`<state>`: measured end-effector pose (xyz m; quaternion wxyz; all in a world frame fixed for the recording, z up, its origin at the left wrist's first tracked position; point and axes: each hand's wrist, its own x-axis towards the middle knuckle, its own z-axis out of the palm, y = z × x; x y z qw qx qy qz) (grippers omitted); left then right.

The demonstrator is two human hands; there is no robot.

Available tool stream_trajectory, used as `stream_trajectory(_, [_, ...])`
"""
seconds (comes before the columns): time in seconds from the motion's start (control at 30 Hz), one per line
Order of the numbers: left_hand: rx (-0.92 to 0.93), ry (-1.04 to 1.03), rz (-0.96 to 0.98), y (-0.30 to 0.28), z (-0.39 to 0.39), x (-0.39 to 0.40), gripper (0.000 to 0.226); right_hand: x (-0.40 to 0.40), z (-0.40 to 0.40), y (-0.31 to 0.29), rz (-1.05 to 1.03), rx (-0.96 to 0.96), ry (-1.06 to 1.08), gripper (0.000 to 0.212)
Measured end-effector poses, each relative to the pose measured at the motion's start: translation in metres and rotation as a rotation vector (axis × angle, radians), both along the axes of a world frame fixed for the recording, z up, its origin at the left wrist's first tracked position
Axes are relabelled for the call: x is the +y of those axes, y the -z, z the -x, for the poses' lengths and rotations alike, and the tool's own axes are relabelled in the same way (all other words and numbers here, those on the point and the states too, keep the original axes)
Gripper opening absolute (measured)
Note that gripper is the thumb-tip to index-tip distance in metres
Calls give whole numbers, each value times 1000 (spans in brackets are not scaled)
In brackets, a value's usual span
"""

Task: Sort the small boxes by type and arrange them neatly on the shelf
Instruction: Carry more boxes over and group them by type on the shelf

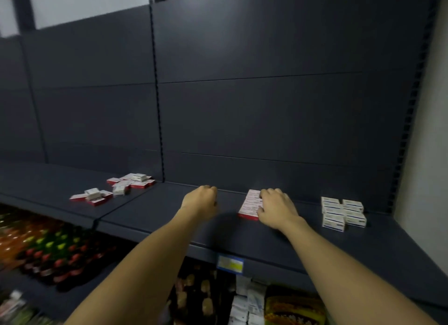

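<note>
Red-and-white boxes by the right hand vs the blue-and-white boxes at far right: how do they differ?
The red-and-white boxes form one row with red edges; the blue-and-white boxes form two side-by-side rows with blue print. The right hand touches the red-and-white boxes; nothing touches the blue-and-white boxes. The red-and-white boxes lie mid-shelf, the blue-and-white boxes nearer the right wall. Both lie neatly aligned on the same dark shelf.

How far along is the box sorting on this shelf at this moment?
Partly done. The white boxes with blue print stand in two tidy rows at the right. The right hand rests on the row of red-and-white boxes, apparently straightening it; the left hand is curled, holding nothing visible. Left: the mixed loose boxes on the dark shelf.
</note>
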<state>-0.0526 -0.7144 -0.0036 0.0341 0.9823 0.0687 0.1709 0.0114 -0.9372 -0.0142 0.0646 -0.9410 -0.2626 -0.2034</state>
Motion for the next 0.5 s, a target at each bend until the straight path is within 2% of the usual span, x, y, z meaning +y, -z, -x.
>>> stream_trajectory(0.13, [4, -53, 1, 8, 29, 56, 25, 53, 16, 3, -19, 36, -30, 36])
stream_trajectory(0.27, [8, -104, -29, 14, 60, 114, 28, 116, 38, 7, -9, 60, -68, 42])
stream_trajectory(0.5, [-24, -178, -39, 21, 110, 219, 32, 224, 75, 9, -20, 62, -129, 36])
